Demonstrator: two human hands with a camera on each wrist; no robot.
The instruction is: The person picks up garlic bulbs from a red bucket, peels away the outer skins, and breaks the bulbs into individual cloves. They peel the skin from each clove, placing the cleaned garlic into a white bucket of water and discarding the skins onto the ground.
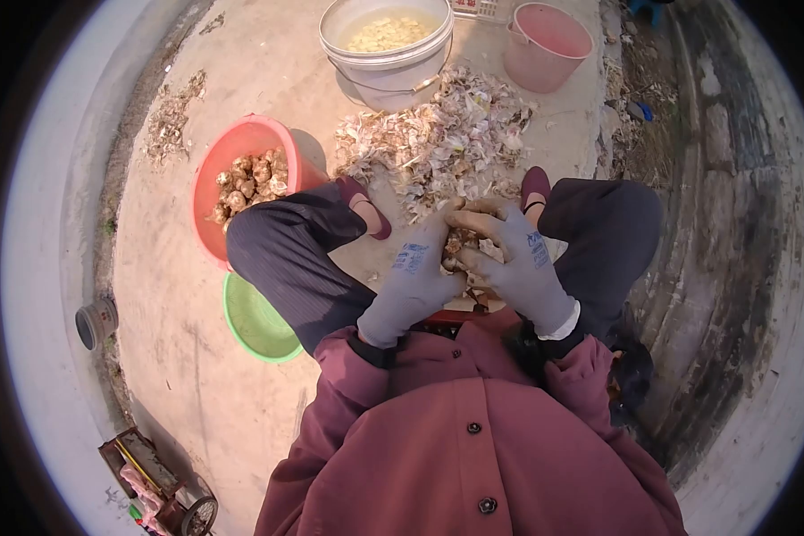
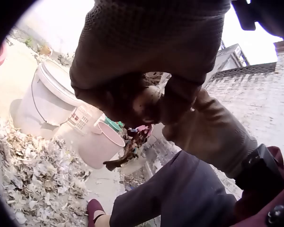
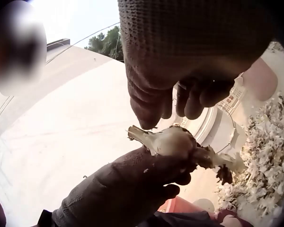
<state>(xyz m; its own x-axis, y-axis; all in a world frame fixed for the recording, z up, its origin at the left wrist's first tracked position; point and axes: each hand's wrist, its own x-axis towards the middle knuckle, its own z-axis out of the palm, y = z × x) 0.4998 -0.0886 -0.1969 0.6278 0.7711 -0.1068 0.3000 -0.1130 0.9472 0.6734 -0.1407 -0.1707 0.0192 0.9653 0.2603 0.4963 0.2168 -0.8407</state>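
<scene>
Both hands wear grey gloves and meet in front of the lap. The left hand (image 1: 413, 284) (image 2: 146, 42) (image 3: 118, 191) grips a garlic bulb (image 1: 457, 243) (image 2: 147, 103) (image 3: 171, 143) from below, its stub and dark, ragged roots sticking out at either side in the right wrist view. Over the bulb, the right hand (image 1: 524, 268) (image 2: 208, 135) (image 3: 184, 56) has bent fingers, one tip at the bulb beside the stub. The gloves cover much of the bulb in the head view.
Peelings (image 1: 460, 125) lie heaped between the feet. Behind them stand a white bucket (image 1: 384, 76) of pale cloves in water and a pink bucket (image 1: 545, 62). At left are a red basin (image 1: 207, 192) of unpeeled bulbs and a green basin (image 1: 259, 326).
</scene>
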